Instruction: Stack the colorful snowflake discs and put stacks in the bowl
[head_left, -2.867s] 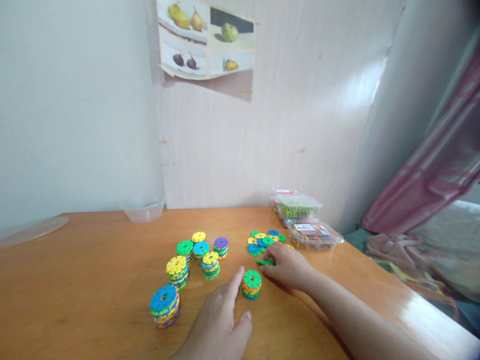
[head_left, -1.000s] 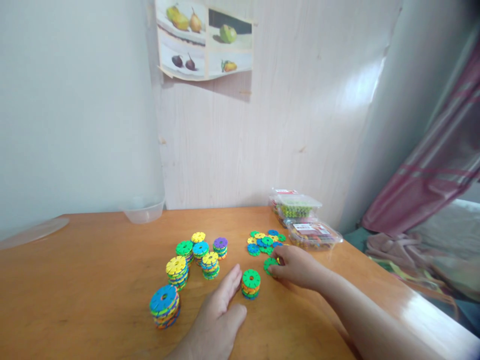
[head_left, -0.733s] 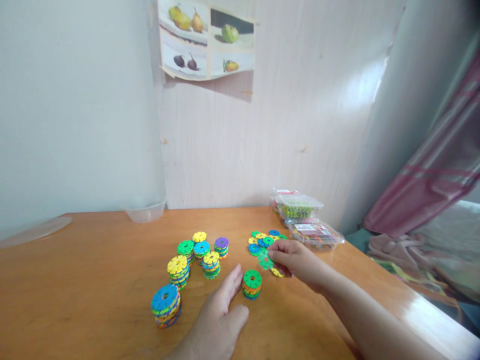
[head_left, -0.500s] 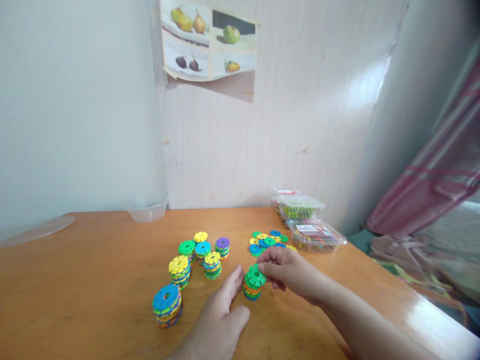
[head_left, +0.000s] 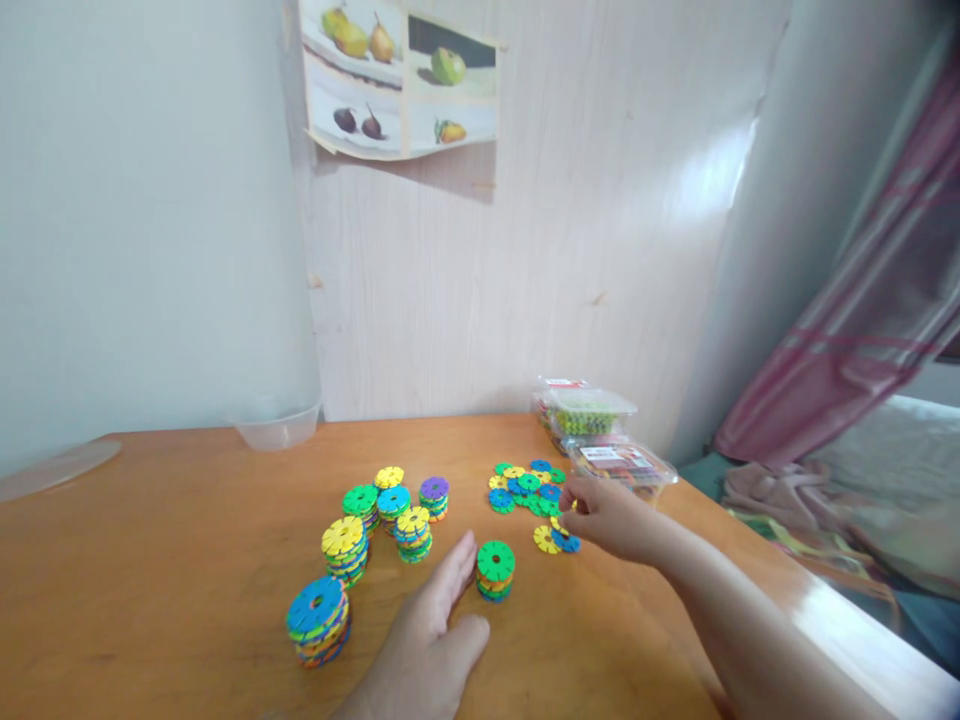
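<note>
My left hand (head_left: 431,635) rests on its edge on the table, fingers stretched out and thumb apart, holding nothing. Close to its fingertips stands a short stack of notched plastic discs (head_left: 496,570) with a green one on top. My right hand (head_left: 607,518) is over the near right side of a spread of loose discs (head_left: 528,482), its fingers curled together. By the fingertips lie a yellow disc (head_left: 547,540) and a blue disc (head_left: 568,542); whatever the fingers pinch is hidden. Left of my left hand are several more stacks, including a blue-topped one (head_left: 319,620) and a purple-topped one (head_left: 434,497).
Clear plastic boxes (head_left: 622,462) stand at the back right of the wooden table (head_left: 180,560). A translucent tub (head_left: 277,428) and a flat lid (head_left: 60,470) are at the back left. Beyond the right edge lies bunched cloth (head_left: 780,500).
My right hand has let go of the green disc on top of the short stack and moved right to the loose discs. My left hand stays beside the stack. The view has shifted slightly.
</note>
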